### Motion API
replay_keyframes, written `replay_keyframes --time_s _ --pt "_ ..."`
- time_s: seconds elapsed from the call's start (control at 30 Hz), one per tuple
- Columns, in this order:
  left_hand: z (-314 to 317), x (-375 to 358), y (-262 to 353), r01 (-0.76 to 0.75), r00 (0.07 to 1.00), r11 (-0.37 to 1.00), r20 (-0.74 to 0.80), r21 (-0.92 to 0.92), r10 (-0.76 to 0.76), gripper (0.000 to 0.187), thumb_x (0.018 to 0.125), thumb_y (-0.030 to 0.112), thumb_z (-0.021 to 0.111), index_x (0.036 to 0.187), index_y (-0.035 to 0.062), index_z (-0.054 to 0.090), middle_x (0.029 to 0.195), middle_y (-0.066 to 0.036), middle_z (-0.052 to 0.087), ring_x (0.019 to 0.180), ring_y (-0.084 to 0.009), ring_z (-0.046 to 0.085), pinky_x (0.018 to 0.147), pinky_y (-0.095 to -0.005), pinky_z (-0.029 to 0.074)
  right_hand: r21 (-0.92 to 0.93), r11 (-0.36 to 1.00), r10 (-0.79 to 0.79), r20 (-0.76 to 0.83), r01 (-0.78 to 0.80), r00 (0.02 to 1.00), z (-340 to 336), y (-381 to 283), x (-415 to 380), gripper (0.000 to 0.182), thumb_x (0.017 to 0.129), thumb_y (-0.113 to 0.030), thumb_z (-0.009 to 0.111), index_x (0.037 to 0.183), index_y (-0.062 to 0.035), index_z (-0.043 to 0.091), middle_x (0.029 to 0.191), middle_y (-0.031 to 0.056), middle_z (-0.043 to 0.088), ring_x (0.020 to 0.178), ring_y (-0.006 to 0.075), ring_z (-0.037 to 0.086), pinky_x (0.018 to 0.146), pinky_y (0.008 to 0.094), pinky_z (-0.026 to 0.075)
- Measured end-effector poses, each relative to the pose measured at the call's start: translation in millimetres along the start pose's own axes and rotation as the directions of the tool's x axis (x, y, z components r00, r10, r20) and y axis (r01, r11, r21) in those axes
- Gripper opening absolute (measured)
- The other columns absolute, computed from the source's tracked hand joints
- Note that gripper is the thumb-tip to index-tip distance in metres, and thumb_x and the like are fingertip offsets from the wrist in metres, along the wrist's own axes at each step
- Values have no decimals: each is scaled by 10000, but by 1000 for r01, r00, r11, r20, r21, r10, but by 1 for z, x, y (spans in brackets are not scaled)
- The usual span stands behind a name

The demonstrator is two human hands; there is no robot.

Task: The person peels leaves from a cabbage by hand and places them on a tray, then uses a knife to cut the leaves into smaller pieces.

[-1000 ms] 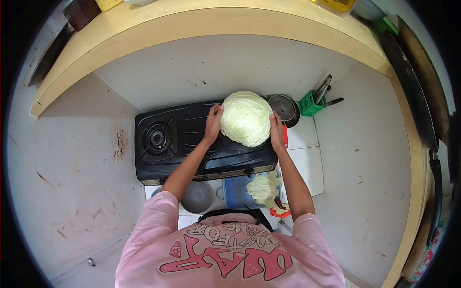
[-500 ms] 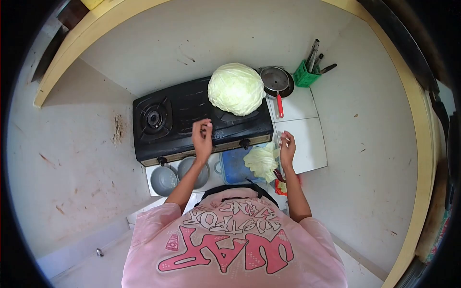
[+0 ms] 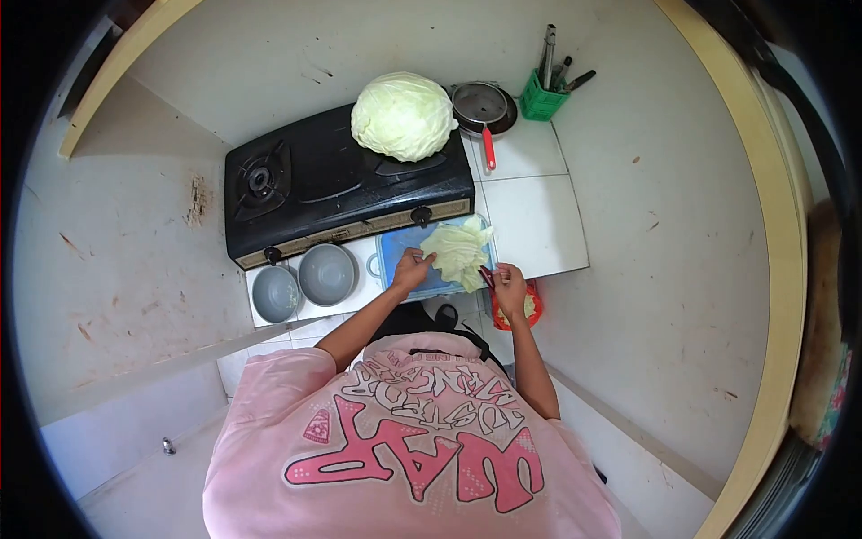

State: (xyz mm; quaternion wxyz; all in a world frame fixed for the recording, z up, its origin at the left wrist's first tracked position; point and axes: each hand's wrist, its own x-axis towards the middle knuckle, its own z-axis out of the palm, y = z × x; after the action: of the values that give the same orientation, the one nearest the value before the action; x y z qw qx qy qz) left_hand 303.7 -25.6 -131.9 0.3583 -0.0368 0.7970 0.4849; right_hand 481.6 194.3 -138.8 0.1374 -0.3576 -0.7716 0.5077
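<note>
Several pale green cabbage leaves (image 3: 458,251) lie loosely on a blue cutting board (image 3: 392,244) at the counter's front edge. My left hand (image 3: 413,271) is at the leaves' left edge, with thumb and fingertips pinched on it. At their lower right, my right hand (image 3: 509,292) has its fingers closed at the dark red handle of a knife (image 3: 488,277); its blade cannot be made out. Beyond the board, a large whole cabbage (image 3: 403,117) rests on the right side of the black gas stove (image 3: 328,180).
Two grey bowls (image 3: 327,275) stand left of the board. A red bag (image 3: 530,310) with pale scraps hangs below my right hand. Behind are a strainer with a red handle (image 3: 488,148) and a green utensil basket (image 3: 541,101). Walls close in on both sides.
Both hands have come down to the board: the left from above the stove front to the leaves, the right onto the knife handle. The view has shifted, and the leaves lie flatter.
</note>
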Motion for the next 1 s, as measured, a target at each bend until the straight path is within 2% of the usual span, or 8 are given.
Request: replay_keyframes --time_s 0.13,0.27,0.37,0.57,0.67,0.77,0.87,1.0 --pt "18 0 -5 121 991 943 94 -310 -96 699 991 366 816 1452 23 416 1197 -149 612 1068 -265 705 809 -417 654 -166 983 -61 73 72 995 -7 -2 -9 327 948 -127 788 1240 10 735 1113 165 752 948 243 732 877 375 594" --pt "40 -3 -8 220 974 826 166 -519 -155 637 1029 177 756 1468 64 309 1273 -198 583 1123 -314 689 850 -484 676 -175 981 -63 128 85 990 -5 5 -8 332 945 -133 790 1237 15 730 1126 183 737 963 273 728 890 391 587" --pt "50 -3 -7 238 969 736 200 -634 -141 590 1023 67 716 1442 71 301 1288 -214 580 1141 -321 677 900 -479 672 -192 979 -34 167 66 985 -10 -9 -10 319 953 -112 776 1239 18 723 1124 190 736 984 290 731 895 397 584" --pt "69 11 -19 203 972 652 233 -731 -41 563 994 -3 707 1402 57 324 1285 -211 575 1144 -301 660 981 -453 649 -96 992 -60 177 78 982 -22 -11 0 297 986 -54 713 1271 29 692 1197 229 740 995 341 734 913 415 581" --pt "72 12 -21 135 984 766 173 -628 -31 570 986 25 738 1386 41 333 1231 -204 608 1059 -292 702 918 -433 667 -218 953 -173 177 210 969 -30 -15 2 306 998 -37 670 1295 36 671 1258 237 728 1056 371 702 985 445 550" --pt "59 -3 -6 104 991 900 120 -423 -58 596 980 91 782 1373 25 339 1155 -201 644 944 -278 750 832 -400 680 -281 922 -226 170 267 959 -40 -25 -5 368 974 -34 656 1336 33 650 1268 235 708 1167 427 597 1061 521 466" --pt "42 -23 13 76 996 924 71 -374 -53 596 975 156 813 1349 17 371 1094 -201 662 863 -266 774 761 -382 680 -336 883 -288 163 328 944 -51 -36 -15 395 967 -31 658 1357 26 630 1272 236 693 1169 445 585 1053 533 468" --pt "29 -19 8 61 997 952 59 -299 -46 575 984 178 809 1350 1 402 1131 -200 668 910 -263 778 761 -365 672 -357 884 -257 167 301 952 -57 -44 -21 389 974 -29 648 1358 18 618 1274 241 683 1177 449 601 1057 532 478"
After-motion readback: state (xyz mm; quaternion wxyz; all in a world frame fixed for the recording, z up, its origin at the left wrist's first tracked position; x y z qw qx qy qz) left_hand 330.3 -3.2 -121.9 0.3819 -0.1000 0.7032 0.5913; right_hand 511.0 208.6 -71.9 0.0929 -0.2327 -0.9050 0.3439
